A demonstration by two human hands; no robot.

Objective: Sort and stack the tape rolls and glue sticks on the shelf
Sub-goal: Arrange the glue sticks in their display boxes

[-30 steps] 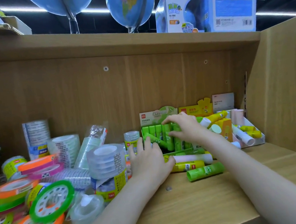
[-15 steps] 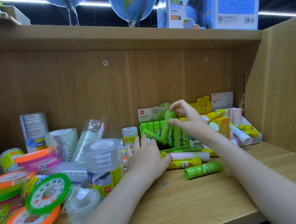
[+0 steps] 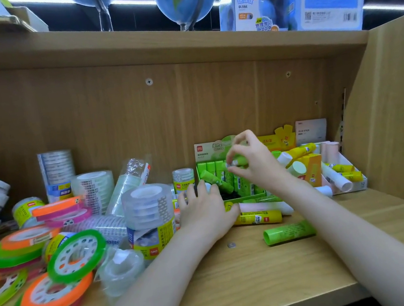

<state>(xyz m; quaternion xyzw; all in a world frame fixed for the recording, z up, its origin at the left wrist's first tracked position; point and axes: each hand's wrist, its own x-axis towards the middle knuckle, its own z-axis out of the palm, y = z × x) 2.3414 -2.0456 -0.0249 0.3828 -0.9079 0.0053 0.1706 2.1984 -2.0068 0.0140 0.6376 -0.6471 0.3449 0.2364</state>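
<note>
The right hand (image 3: 253, 164) pinched a green glue stick (image 3: 239, 161) above the green box (image 3: 220, 173). The left hand (image 3: 204, 209) rested flat, fingers relaxed, on the shelf (image 3: 275, 271) beside tape rolls (image 3: 148, 208).

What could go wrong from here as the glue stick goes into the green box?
The right hand pinches a green glue stick above the green display box, where another stick leans across the row and may block it. The left hand rests beside a stack of clear tape rolls; a nudge could topple it. The loose green stick lies near the shelf edge and might roll off.
</note>
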